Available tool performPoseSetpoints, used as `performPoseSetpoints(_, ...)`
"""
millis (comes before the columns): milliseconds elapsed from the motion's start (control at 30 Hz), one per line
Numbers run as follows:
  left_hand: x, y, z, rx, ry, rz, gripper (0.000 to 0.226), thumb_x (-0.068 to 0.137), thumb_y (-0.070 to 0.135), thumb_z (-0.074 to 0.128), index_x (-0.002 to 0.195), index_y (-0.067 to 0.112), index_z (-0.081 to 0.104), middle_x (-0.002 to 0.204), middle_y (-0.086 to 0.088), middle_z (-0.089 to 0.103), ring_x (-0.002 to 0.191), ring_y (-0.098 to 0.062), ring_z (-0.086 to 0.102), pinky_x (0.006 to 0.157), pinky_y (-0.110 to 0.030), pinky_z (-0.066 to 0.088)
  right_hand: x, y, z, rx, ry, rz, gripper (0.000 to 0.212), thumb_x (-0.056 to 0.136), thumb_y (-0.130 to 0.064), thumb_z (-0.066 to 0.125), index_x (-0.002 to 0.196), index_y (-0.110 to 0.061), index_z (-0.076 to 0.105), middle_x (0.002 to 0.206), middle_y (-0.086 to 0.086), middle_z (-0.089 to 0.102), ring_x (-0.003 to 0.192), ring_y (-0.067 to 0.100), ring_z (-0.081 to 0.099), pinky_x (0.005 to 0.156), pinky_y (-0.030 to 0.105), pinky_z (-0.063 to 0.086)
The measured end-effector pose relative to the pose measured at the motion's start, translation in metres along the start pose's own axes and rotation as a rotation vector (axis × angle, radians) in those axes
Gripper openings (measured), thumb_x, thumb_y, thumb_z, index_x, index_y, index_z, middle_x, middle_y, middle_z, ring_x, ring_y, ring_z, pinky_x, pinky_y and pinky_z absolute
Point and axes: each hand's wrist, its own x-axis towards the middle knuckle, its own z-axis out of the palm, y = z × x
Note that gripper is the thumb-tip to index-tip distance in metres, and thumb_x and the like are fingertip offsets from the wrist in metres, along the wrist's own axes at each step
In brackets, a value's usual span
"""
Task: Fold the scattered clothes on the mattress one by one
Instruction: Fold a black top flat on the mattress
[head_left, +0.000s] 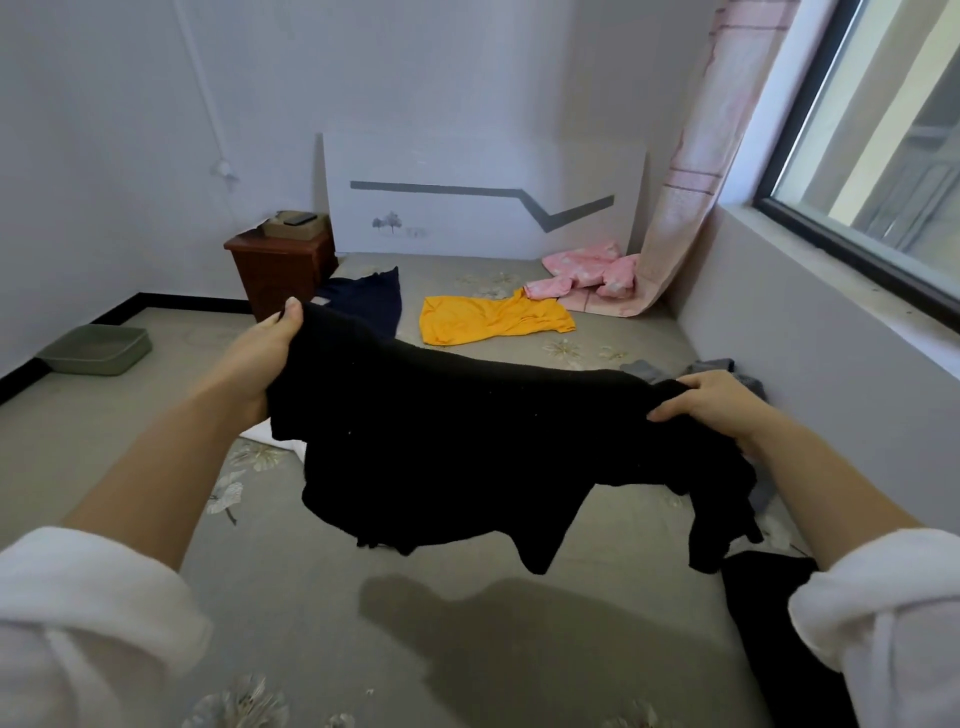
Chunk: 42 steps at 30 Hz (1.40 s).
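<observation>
A black garment hangs stretched in the air over the grey flowered mattress. My left hand grips its upper left corner and my right hand grips its upper right edge. Its lower hem dangles free above the mattress. Farther back on the mattress lie a yellow shirt, a dark navy garment and a pink garment. A grey garment sits behind my right hand, partly hidden. Something white peeks out under the black garment's left side.
Another black cloth lies at the mattress's right edge by my right sleeve. A wooden nightstand stands at the far left corner, a grey-green tray on the floor left. A wall with a window borders the right, with a pink curtain.
</observation>
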Motion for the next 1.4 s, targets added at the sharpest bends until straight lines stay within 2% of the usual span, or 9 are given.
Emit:
performPoseSetpoints(200,-0.009,0.008,0.009,-0.167,-0.131,-0.101,0.051,0.093,0.052,0.046,0.133,0.02,0.051,0.119,-0.003,0.063,0.101,-0.021,0.061,0.074,-0.034,0.048,0.017,0.018,0.012,0.079,0.272,-0.066,0.018,0.077,-0.012,0.073,0.094,-0.008,0.067,0.093,0.014,0.071,0.082,0.028,0.067,0.079,0.039,0.055)
performPoseSetpoints(367,-0.016,0.023,0.043,-0.25,-0.178,-0.1,0.045,0.095,0.05,0.043,0.126,0.019,0.056,0.12,-0.004,0.065,0.1,-0.022,0.063,0.072,-0.035,0.05,0.021,0.008,0.04,-0.139,0.501,-0.163,0.053,0.075,-0.025,0.073,0.124,-0.014,0.056,0.125,0.011,0.057,0.118,0.03,0.051,0.101,0.048,0.041)
performPoseSetpoints(567,-0.024,0.026,0.105,-0.338,-0.178,-0.224,0.035,0.1,0.04,0.042,0.103,0.009,0.06,0.092,-0.01,0.066,0.085,-0.025,0.062,0.064,-0.036,0.048,-0.03,-0.039,0.112,0.254,-0.544,-0.287,0.082,0.065,-0.011,0.083,0.136,-0.017,0.041,0.128,-0.001,0.055,0.111,0.008,0.056,0.09,0.021,0.045)
performPoseSetpoints(700,-0.022,0.017,0.119,-0.361,-0.21,-0.283,0.045,0.103,0.037,0.033,0.128,0.004,0.051,0.118,-0.012,0.062,0.105,-0.027,0.059,0.079,-0.039,0.047,-0.033,-0.052,0.146,0.398,-0.302,-0.29,0.035,0.09,-0.008,0.063,0.123,-0.009,0.053,0.111,0.0,0.062,0.102,0.014,0.059,0.074,0.012,0.046)
performPoseSetpoints(833,-0.014,0.016,0.093,-0.345,-0.253,-0.257,0.032,0.101,0.021,0.036,0.128,0.005,0.044,0.108,-0.012,0.059,0.096,-0.025,0.057,0.074,-0.043,0.05,-0.016,-0.061,0.119,0.556,-0.309,-0.155,0.016,0.095,-0.009,0.05,0.105,-0.007,0.063,0.086,0.011,0.06,0.074,0.022,0.057,0.062,0.027,0.04)
performPoseSetpoints(1033,-0.014,-0.016,0.068,-0.245,-0.354,-0.238,0.019,0.094,0.015,0.04,0.108,0.014,0.054,0.117,-0.005,0.06,0.103,-0.024,0.06,0.081,-0.04,0.05,-0.015,-0.089,0.086,0.597,-0.403,-0.197,0.018,0.095,-0.02,0.053,0.094,-0.011,0.069,0.085,0.009,0.065,0.075,0.022,0.062,0.069,0.029,0.045)
performPoseSetpoints(1133,-0.016,-0.045,0.065,-0.155,-0.406,-0.166,0.035,0.095,0.01,0.041,0.13,0.015,0.047,0.13,-0.002,0.059,0.116,-0.025,0.057,0.087,-0.038,0.05,-0.014,-0.102,0.077,0.67,-0.395,-0.149,0.02,0.097,-0.021,0.049,0.096,-0.014,0.068,0.076,0.0,0.072,0.065,0.012,0.069,0.06,0.022,0.055)
performPoseSetpoints(1300,-0.032,-0.085,0.072,0.091,-0.59,-0.09,0.021,0.091,0.008,0.056,0.111,0.015,0.057,0.121,-0.005,0.066,0.106,-0.021,0.063,0.097,-0.04,0.047,-0.018,-0.11,0.073,0.713,-0.384,-0.134,0.02,0.097,-0.018,0.047,0.098,-0.011,0.066,0.076,0.003,0.073,0.066,0.014,0.071,0.056,0.023,0.056)
performPoseSetpoints(1400,-0.039,-0.093,0.085,0.189,-0.666,0.017,0.044,0.085,0.01,0.065,0.126,0.018,0.051,0.127,-0.002,0.059,0.099,-0.012,0.064,0.087,-0.028,0.052,-0.019,-0.109,0.072,0.736,-0.396,-0.125,0.021,0.097,-0.019,0.046,0.096,-0.01,0.065,0.077,0.005,0.073,0.069,0.016,0.07,0.061,0.024,0.057)
